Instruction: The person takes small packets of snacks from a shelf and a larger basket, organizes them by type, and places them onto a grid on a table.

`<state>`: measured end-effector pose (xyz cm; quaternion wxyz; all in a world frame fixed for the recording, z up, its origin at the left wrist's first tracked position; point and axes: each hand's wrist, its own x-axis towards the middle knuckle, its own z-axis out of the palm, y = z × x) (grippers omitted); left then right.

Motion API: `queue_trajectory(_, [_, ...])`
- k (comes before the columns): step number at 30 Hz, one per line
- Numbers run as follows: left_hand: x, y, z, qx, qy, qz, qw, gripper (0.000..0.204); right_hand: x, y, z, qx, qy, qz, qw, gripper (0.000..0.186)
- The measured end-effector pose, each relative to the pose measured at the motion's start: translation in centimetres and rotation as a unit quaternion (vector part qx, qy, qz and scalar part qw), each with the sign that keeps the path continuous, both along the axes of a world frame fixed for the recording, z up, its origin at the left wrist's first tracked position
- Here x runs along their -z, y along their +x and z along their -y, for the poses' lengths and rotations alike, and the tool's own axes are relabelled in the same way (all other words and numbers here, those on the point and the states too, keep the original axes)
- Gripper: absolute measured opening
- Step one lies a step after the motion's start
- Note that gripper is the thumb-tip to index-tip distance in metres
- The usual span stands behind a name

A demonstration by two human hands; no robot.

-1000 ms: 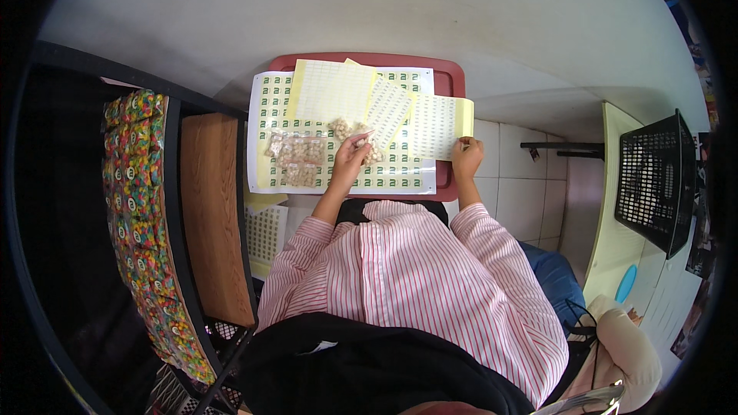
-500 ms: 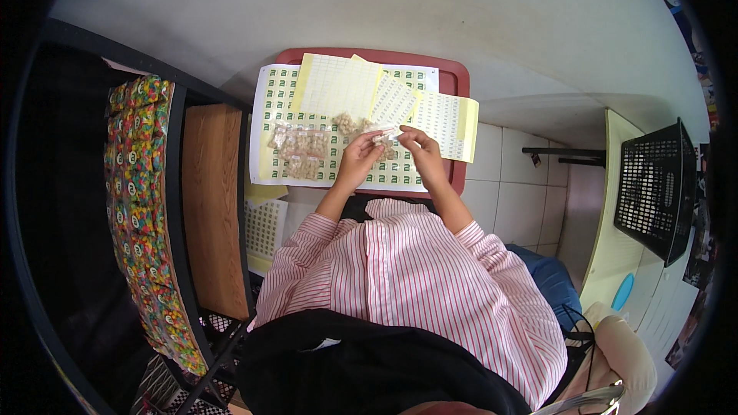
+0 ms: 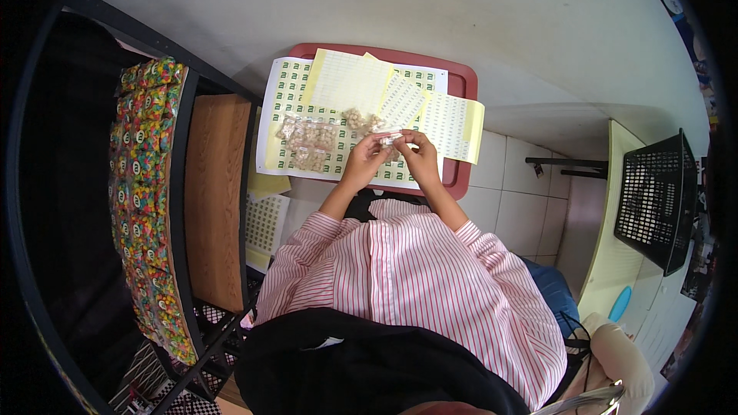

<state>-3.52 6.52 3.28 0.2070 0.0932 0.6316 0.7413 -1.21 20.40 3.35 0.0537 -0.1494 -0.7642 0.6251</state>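
Both hands meet over the right half of a sheet-covered red lid or tray. Between my left hand and my right hand is a small clear plastic bag with a whitish upper edge; its lower part is mostly hidden by fingers. My left hand pinches its left side, and the right fingertips press on its top right. Similar small clear bags of beige pieces lie in a group left of my hands. Just beyond my fingers is another beige-filled bag.
Under the bags lies a white sheet with green marks. Yellow-edged label sheets overlap at the back, another label sheet at right. A wooden board and rows of colourful packets stand left; a black basket stands right.
My right hand has come left and down onto the bag's upper edge, closer to my left hand. The whole view has shifted slightly.
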Motion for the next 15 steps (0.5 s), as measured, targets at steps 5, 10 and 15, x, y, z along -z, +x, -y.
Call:
queue_trajectory(5, [-0.1,0.2,0.1,-0.008,0.007,-0.013,1.000,0.025,0.1,0.3,0.3,0.007,-0.011,-0.007,1.000,0.017])
queue_trajectory(10, [0.2,0.4,0.5,0.008,0.002,-0.004,1.000,0.027,-0.8,0.7,0.8,0.017,0.033,-0.042,0.998,0.016])
queue_trajectory(15, [0.3,0.5,0.6,0.003,0.032,0.008,0.999,0.020,0.6,0.8,1.1,0.018,0.011,-0.046,0.999,0.016])
